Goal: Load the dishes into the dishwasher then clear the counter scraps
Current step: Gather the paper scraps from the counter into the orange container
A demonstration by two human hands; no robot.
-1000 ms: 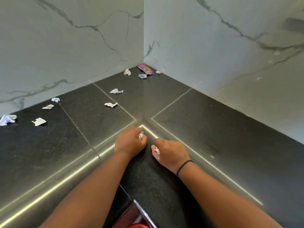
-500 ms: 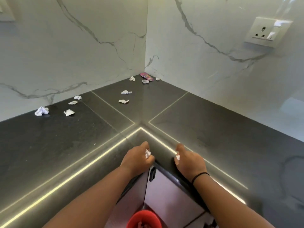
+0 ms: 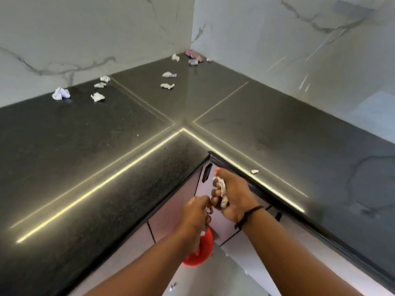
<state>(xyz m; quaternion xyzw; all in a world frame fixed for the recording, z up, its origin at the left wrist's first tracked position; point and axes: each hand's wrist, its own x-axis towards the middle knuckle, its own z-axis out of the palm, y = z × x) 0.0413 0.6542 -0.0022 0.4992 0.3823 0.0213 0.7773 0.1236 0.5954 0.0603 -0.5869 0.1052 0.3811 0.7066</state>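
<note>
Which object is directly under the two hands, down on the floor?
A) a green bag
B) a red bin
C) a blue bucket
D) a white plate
B: a red bin shows on the floor below the left hand and the right hand, which holds crumpled paper scraps off the counter edge.

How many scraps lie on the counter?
11 scraps: four at left, two in the middle, four in the corner, one by the front edge. The right hand holds more.
</note>
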